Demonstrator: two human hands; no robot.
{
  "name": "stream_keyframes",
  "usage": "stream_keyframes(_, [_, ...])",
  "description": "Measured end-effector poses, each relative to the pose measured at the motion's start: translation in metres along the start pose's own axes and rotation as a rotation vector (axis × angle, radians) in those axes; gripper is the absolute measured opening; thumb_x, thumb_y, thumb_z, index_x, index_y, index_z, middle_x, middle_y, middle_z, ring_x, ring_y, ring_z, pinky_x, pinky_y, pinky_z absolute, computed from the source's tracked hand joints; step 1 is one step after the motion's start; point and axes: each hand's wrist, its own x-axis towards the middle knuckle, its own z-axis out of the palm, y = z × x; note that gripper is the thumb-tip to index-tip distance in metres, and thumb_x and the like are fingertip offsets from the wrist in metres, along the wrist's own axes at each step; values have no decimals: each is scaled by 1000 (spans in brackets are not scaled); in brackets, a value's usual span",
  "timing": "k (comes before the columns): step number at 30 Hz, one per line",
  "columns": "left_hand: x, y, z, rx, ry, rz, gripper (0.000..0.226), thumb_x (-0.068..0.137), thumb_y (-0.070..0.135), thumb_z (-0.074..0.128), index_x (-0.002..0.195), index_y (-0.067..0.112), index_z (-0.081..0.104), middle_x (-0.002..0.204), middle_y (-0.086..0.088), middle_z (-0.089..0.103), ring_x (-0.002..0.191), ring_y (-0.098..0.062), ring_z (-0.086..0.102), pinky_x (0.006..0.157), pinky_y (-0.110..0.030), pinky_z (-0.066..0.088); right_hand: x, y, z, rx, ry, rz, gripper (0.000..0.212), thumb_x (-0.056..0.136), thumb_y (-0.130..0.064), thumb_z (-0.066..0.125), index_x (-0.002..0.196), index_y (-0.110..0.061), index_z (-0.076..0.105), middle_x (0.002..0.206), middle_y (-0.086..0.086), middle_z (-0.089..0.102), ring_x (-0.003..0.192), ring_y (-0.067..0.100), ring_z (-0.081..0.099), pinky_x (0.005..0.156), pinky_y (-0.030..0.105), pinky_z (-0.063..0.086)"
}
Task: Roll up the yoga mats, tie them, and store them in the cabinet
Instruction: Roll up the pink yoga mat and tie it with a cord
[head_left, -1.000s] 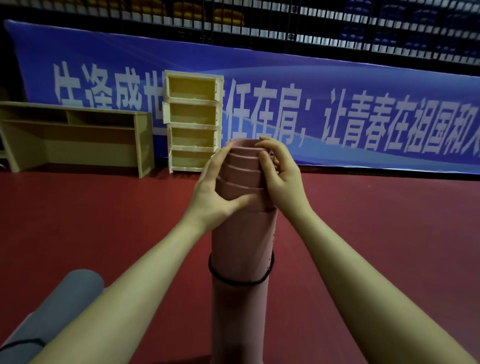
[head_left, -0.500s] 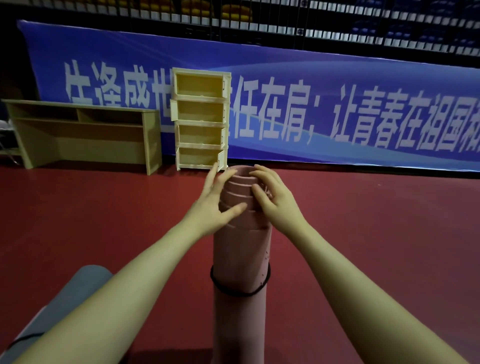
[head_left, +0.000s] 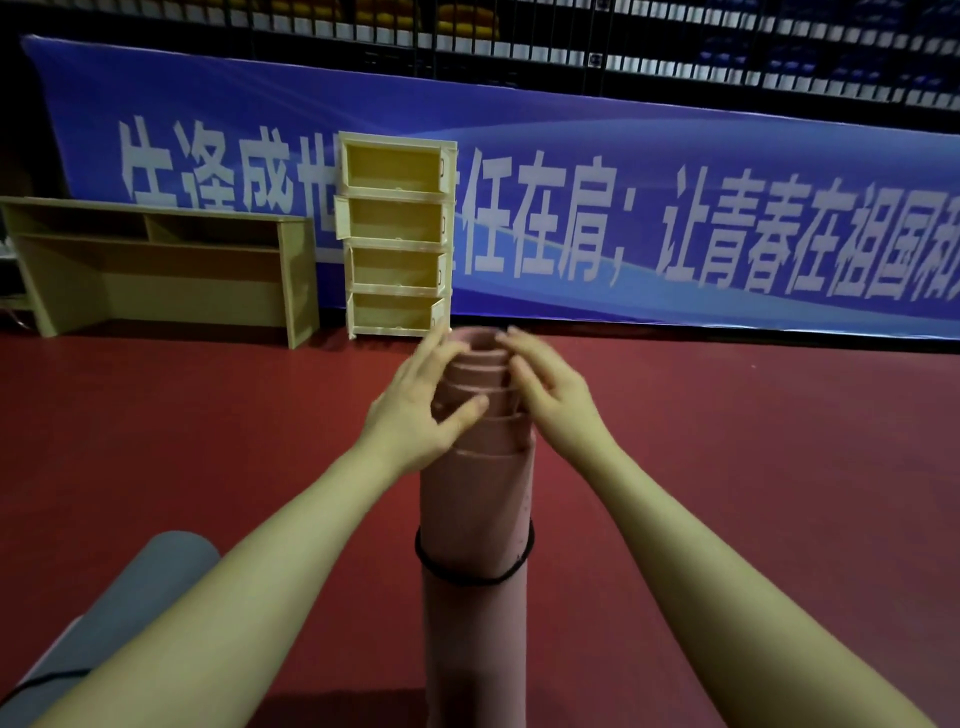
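My left hand (head_left: 415, 410) and right hand (head_left: 550, 387) cup the top end of the pink mat (head_left: 475, 499), which stands upright on the red floor (head_left: 753, 467) right in front of me. The mat's coils stick out at the top in stepped rings, like a telescope. My left palm presses the left side of those rings, thumb laid across the front, fingers reaching up past the rim. My right fingers curl over the rim from the right. Both hands are spread around the coils and pressing them, not clenched; they look blurred.

A black band (head_left: 470, 574) circles the mat lower down, hanging slightly loose around it.

At lower left, beside my left forearm, a grey mat (head_left: 130, 597) lies rolled on the floor, with a thin black band near its close end.

Well beyond the pink mat, a yellow cabinet (head_left: 397, 234) of four open compartments stands against a blue banner (head_left: 675, 182). A low wooden desk (head_left: 156, 265) stands just left of it.
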Motion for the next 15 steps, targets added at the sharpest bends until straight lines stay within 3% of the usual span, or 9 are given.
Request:
stream_keyframes(2, [-10,-11,7,14,-9,14,60,75,64,46,129,46,28,155,22,16,137,-11,35,98,-48,44,-16,13,5,19,-87,51,43,99,-19,48,139,-32,45,152,-10,34,135,-8,30,109,22,31])
stream_keyframes(6, [-11,1,15,37,44,-7,64,74,64,47,128,38,26,153,15,20,130,-15,42,87,-40,49,-25,12,6,37,-60,18,52,96,-22,48,139,-46,31,153,-13,30,142,2,24,116,34,26])
stream_keyframes(9, [-14,4,22,-66,66,7,67,75,60,58,131,39,28,153,3,16,131,-1,27,99,-27,37,-33,11,1,-12,-54,34,50,95,-29,48,140,-43,30,151,-15,32,143,1,20,115,24,23])
stream_keyframes(11, [-17,5,27,-189,41,-91,73,78,47,70,134,49,23,154,-2,11,132,-1,21,104,-22,25,-37,10,-2,14,-89,117,51,98,-33,48,141,-48,27,148,-15,40,137,3,35,110,20,30])
stream_keyframes(13, [-22,6,32,-292,44,-136,81,84,32,70,141,47,14,150,2,21,135,-2,24,107,-22,24,-38,11,-3,45,-116,171,54,99,-31,49,141,-54,25,141,-13,51,126,6,50,104,24,40])
stream_keyframes(15, [-22,8,32,-326,94,-124,80,85,27,69,143,46,18,141,13,31,128,7,31,102,-15,26,-38,8,-4,56,-101,150,55,99,-28,50,142,-54,28,138,-20,51,122,3,53,103,26,43])
